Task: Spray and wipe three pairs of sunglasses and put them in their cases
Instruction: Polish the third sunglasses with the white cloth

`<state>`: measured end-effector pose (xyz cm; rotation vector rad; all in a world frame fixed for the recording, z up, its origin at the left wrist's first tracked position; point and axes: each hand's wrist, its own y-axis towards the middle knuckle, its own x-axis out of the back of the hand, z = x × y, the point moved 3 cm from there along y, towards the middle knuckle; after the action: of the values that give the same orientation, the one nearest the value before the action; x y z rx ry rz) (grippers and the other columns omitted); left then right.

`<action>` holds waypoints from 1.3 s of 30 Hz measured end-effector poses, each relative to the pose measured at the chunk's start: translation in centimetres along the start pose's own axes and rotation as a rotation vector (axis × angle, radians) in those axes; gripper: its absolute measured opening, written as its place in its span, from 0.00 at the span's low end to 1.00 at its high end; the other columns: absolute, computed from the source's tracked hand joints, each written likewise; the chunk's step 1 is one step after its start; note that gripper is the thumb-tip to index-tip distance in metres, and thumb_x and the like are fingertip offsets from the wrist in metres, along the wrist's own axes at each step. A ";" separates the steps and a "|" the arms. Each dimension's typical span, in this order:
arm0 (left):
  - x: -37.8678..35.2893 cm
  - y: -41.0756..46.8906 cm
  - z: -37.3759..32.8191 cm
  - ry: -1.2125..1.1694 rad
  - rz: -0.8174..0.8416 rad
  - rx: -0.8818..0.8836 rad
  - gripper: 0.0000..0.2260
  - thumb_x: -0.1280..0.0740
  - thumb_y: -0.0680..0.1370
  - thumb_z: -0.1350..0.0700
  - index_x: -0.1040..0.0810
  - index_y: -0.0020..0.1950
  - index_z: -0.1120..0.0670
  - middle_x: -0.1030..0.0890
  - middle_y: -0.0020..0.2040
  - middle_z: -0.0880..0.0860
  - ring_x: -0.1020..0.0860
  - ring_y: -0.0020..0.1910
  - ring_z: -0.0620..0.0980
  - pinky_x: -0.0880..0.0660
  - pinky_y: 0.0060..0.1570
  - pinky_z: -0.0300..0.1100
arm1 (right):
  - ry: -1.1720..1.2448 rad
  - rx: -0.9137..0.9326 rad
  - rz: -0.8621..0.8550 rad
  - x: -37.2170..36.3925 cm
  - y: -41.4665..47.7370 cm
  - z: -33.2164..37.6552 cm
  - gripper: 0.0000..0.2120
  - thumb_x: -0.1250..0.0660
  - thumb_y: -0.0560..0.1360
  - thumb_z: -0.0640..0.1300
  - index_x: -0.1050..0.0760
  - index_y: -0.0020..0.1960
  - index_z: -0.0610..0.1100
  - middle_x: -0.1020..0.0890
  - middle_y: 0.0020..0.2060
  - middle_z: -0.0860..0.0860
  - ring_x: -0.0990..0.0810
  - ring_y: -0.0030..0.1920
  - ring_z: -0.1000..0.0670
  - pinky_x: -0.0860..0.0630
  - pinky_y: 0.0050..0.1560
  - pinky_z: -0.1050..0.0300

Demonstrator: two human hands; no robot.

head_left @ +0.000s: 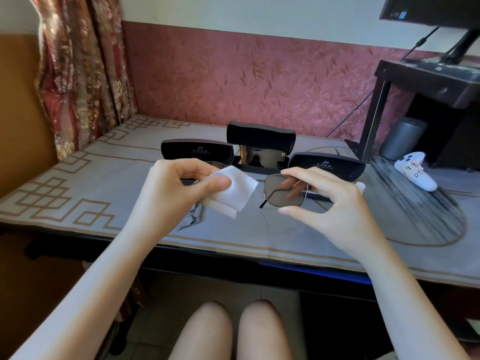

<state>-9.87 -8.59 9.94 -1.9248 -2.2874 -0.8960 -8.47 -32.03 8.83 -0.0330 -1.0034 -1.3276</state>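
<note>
My right hand (327, 201) pinches a thin metal-framed pair of sunglasses (281, 192) by one lens, a little above the table. My left hand (179, 188) presses a folded white wipe (233, 193) over the other lens. Three black cases stand open behind: a left case (196, 152), a middle case (259, 137) with dark sunglasses (262, 154) inside, and a right case (327, 166). A grey cloth (192, 218) lies under my left hand. No spray bottle shows clearly.
The table wears a grey patterned cover (78, 193). At the right are a white game controller (415, 172), a grey cylinder (404, 139) and a dark monitor stand (420, 81). A floral curtain (78, 74) hangs at the left.
</note>
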 end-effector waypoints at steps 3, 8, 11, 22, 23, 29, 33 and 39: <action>-0.1 0.3 0.2 0.009 -0.050 -0.008 0.07 0.27 0.72 0.51 0.18 0.35 0.50 0.16 0.36 0.47 0.21 0.35 0.38 0.28 0.39 0.30 | 0.002 -0.005 0.006 -0.2 0.1 0.2 0.20 0.32 0.66 0.65 0.27 0.58 0.68 0.21 0.50 0.63 0.21 0.56 0.53 0.38 0.64 0.28; -0.3 0.5 -0.2 0.007 -0.053 -0.002 0.10 0.30 0.76 0.51 0.18 0.34 0.51 0.16 0.34 0.50 0.20 0.37 0.56 0.26 0.37 0.45 | 0.023 0.013 0.011 -0.1 0.0 0.1 0.21 0.31 0.67 0.62 0.26 0.59 0.64 0.20 0.50 0.61 0.21 0.57 0.52 0.38 0.63 0.28; -0.5 0.7 -0.5 0.027 -0.024 -0.006 0.13 0.33 0.78 0.51 0.18 0.34 0.50 0.16 0.33 0.51 0.20 0.38 0.59 0.27 0.36 0.47 | 0.038 0.019 0.009 -0.1 0.1 0.0 0.21 0.31 0.67 0.60 0.25 0.60 0.62 0.20 0.50 0.60 0.21 0.56 0.52 0.36 0.63 0.30; -0.2 1.3 -0.2 0.002 0.119 0.043 0.04 0.32 0.77 0.52 0.18 0.48 0.46 0.16 0.41 0.49 0.18 0.43 0.47 0.23 0.51 0.47 | 0.031 0.025 -0.001 -0.1 0.1 -0.1 0.20 0.31 0.68 0.59 0.25 0.60 0.62 0.20 0.49 0.60 0.20 0.55 0.52 0.34 0.62 0.32; -0.2 1.3 -0.2 -0.017 0.095 0.050 0.02 0.31 0.76 0.52 0.19 0.48 0.48 0.16 0.40 0.51 0.18 0.42 0.50 0.24 0.51 0.51 | 0.034 0.025 0.001 -0.1 0.1 -0.1 0.21 0.30 0.68 0.59 0.24 0.60 0.61 0.20 0.49 0.60 0.20 0.55 0.52 0.34 0.63 0.32; 0.2 0.5 -1.1 0.016 0.193 0.011 0.03 0.29 0.73 0.51 0.17 0.46 0.48 0.14 0.41 0.42 0.18 0.42 0.36 0.25 0.46 0.27 | 0.109 0.029 0.020 0.1 0.0 -0.3 0.22 0.24 0.69 0.45 0.23 0.63 0.48 0.19 0.48 0.53 0.20 0.53 0.49 0.26 0.60 0.44; 0.7 0.8 -1.0 0.053 0.215 0.036 0.07 0.24 0.69 0.54 0.17 0.45 0.45 0.15 0.42 0.38 0.19 0.44 0.32 0.29 0.43 0.21 | 0.106 0.037 0.029 0.2 0.0 -0.1 0.22 0.24 0.69 0.43 0.22 0.62 0.47 0.19 0.48 0.51 0.21 0.52 0.49 0.26 0.60 0.46; 1.2 0.6 -1.3 0.024 0.341 0.018 0.08 0.32 0.77 0.59 0.16 0.50 0.47 0.14 0.44 0.41 0.18 0.47 0.35 0.29 0.44 0.22 | 0.095 0.037 0.027 0.1 -0.1 -0.3 0.23 0.24 0.68 0.49 0.22 0.62 0.50 0.19 0.48 0.53 0.20 0.52 0.48 0.28 0.61 0.40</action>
<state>-10.04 -8.05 11.73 -2.1883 -1.8615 -0.8473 -8.41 -32.31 8.68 0.0438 -0.9435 -1.2737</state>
